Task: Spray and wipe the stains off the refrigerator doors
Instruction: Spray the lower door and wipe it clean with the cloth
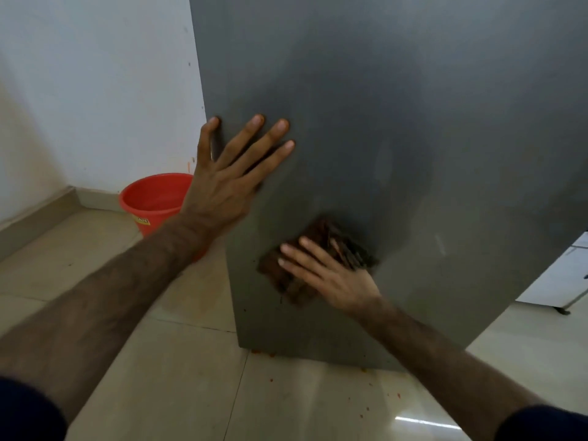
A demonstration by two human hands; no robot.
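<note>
Right hand (337,281) presses flat fingers on blurry brown cloth (315,259), seemingly slanting down-left, against refrigerator (397,122).

Left hand (222,173): arm stretched forward, palm flat, fingers straight and spread, thumb apart at edge. Right hand (331,275): arm reaching up from lower right, fingers straight, slightly blurred, pressing flat. Dark sleeves at both upper arms.
</note>
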